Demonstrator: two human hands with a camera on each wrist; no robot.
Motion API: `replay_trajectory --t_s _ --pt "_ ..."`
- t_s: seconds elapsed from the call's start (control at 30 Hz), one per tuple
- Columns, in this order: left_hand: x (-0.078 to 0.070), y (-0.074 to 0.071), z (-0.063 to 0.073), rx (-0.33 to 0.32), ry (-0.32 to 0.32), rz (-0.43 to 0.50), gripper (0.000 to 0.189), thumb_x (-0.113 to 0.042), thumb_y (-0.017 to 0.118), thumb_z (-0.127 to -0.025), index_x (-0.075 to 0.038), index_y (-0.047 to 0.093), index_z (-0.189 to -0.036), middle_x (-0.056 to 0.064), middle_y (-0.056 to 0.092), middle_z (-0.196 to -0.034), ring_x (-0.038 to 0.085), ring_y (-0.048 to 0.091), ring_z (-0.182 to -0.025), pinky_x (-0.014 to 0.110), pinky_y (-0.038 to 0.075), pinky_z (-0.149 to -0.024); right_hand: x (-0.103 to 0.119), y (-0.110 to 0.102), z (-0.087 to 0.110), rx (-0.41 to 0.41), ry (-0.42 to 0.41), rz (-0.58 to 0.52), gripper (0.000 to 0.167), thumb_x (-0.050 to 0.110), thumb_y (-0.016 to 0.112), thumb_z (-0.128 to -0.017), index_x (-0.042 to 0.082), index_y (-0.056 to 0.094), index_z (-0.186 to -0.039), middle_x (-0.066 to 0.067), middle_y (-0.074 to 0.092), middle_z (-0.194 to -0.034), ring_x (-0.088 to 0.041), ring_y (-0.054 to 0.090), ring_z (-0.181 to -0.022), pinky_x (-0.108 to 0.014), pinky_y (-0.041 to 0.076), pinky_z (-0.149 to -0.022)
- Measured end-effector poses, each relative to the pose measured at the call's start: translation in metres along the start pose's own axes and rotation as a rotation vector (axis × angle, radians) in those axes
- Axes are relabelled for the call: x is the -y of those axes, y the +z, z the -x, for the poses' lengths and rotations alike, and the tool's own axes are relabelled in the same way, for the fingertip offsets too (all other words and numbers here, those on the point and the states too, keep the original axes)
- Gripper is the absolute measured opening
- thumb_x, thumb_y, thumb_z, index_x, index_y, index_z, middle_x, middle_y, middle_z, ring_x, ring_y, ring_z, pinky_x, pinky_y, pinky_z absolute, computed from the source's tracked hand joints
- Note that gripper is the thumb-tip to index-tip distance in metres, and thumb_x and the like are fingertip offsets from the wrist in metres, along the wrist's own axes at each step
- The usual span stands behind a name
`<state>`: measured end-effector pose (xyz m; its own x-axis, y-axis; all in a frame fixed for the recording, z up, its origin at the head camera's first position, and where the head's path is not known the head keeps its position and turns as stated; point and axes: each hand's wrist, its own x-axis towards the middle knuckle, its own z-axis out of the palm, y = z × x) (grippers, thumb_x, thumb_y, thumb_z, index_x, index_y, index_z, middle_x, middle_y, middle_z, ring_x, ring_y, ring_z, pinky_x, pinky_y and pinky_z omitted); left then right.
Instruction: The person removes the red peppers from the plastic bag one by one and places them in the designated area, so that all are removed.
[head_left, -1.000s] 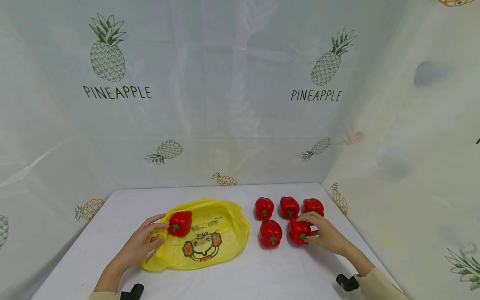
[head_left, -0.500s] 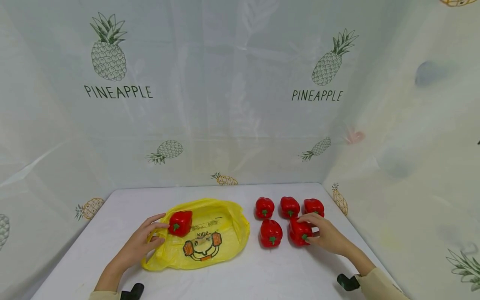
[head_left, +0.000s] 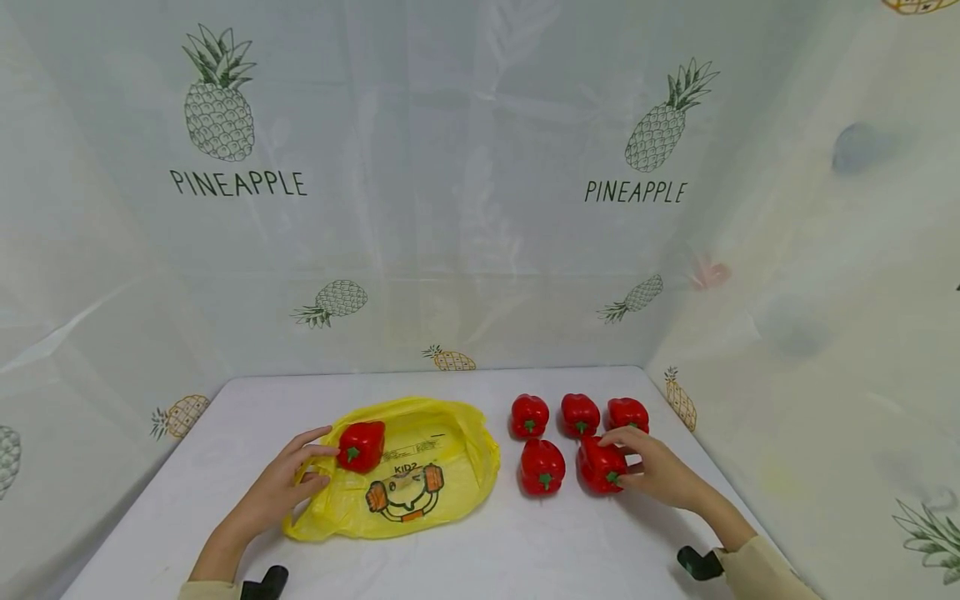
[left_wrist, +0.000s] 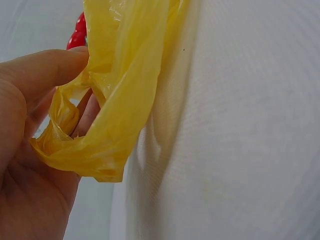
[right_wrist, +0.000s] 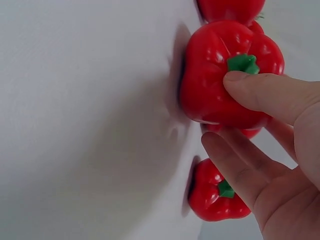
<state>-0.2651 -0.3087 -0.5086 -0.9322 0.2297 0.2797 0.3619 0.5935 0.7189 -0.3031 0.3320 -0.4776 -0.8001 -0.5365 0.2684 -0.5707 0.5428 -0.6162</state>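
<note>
A yellow plastic bag [head_left: 465, 475] with a cartoon print lies on the table, and one red bell pepper [head_left: 362, 447] rests on its left part. My left hand [head_left: 273, 487] holds the bag's left edge; in the left wrist view, a loop of the yellow film [left_wrist: 125, 100] runs between thumb and fingers. At the right, my right hand [head_left: 660, 471] grips the nearest right-hand bell pepper [head_left: 598, 465]. Its thumb [right_wrist: 260, 90] presses beside the green stem, with fingers round the pepper's side. Whether this pepper touches the table is hard to tell.
Several other red bell peppers stand close by: a front one [head_left: 542, 467], and a back row of a left [head_left: 528, 416], a middle [head_left: 580, 414] and a right one [head_left: 628, 412]. A white cloth covers the table [head_left: 480, 567]. Pineapple-printed curtains [head_left: 480, 208] rise behind and beside it.
The gripped pepper has tilted and shifted very slightly to the right and nearer with my right hand. The left hand and the bag look unchanged.
</note>
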Motion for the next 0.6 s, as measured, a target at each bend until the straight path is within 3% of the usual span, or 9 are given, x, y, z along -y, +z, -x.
replay_trajectory --t_s 0.17,0.43,0.6 --pt "-0.001 -0.001 0.000 0.005 -0.016 -0.001 0.033 -0.008 0.077 -0.097 -0.016 0.071 -0.129 0.013 0.039 -0.166 0.043 0.049 -0.142 0.015 0.054 -0.094 0.000 -0.006 0.000 -0.007 0.005 0.014 0.060 0.002 0.088 -0.084 0.012 0.061 -0.137 -0.014 0.062 -0.137 -0.042 0.065 -0.119 -0.041 0.066 -0.081" --pt "-0.003 -0.001 0.000 0.004 -0.022 -0.003 0.033 -0.008 0.076 -0.098 -0.016 0.071 -0.129 0.012 0.038 -0.166 0.043 0.048 -0.142 0.015 0.053 -0.095 0.010 -0.018 -0.005 -0.020 -0.023 0.054 0.061 0.004 0.088 -0.085 0.013 0.061 -0.139 -0.017 0.062 -0.136 -0.048 0.063 -0.121 -0.049 0.065 -0.083" --pt "-0.004 -0.001 0.000 0.004 -0.017 -0.002 0.032 -0.007 0.076 -0.097 -0.016 0.071 -0.128 0.013 0.039 -0.166 0.042 0.049 -0.141 0.017 0.055 -0.094 0.024 -0.021 -0.016 -0.065 -0.068 0.115 0.064 -0.002 0.089 -0.081 0.016 0.063 -0.137 -0.010 0.064 -0.135 -0.038 0.064 -0.121 -0.044 0.065 -0.084"
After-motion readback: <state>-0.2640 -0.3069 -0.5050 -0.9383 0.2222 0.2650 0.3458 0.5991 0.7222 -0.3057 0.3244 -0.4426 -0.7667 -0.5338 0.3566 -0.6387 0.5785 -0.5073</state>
